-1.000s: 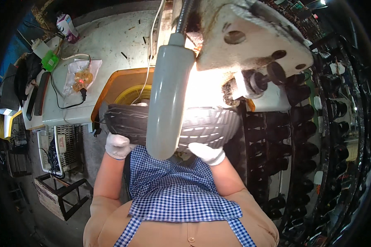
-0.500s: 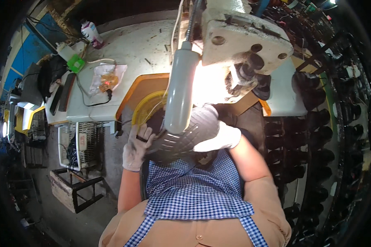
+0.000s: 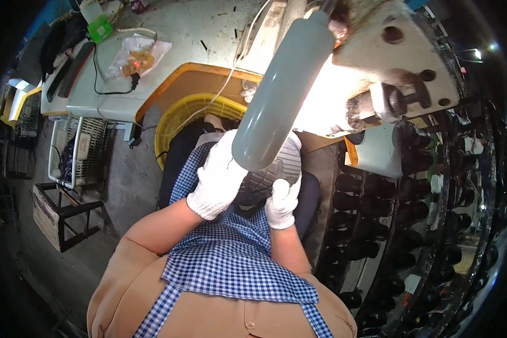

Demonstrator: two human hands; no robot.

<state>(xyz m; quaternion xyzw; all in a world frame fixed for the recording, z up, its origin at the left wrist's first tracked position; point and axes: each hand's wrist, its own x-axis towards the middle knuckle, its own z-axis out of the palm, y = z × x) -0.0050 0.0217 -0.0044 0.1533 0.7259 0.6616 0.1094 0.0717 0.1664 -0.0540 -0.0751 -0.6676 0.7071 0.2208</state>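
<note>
A dark shoe (image 3: 288,164) with a treaded sole is in front of my lap, its sole turned up toward me. My right hand (image 3: 282,201), in a white knit glove, grips the shoe's right edge with the thumb on the sole side. My left hand (image 3: 218,179), gloved the same way, holds the shoe's left side; a grey cylindrical lamp (image 3: 284,93) hides its fingertips and part of the shoe. Just beyond the shoe is the head of a pale industrial sewing machine (image 3: 372,42), brightly lit under the lamp.
A yellow basket (image 3: 172,115) stands below the table cutout. Left of it are a white crate (image 3: 90,152) and a small stool (image 3: 50,217). The table (image 3: 177,42) bears a plastic bag (image 3: 152,50) and a cable. Racks of dark shoes (image 3: 397,205) line the right side.
My view has shifted, and the lamp looks larger. My left hand has moved inward against the shoe, and the shoe has turned to show more of its sole. My right hand's grip has shifted lower.
</note>
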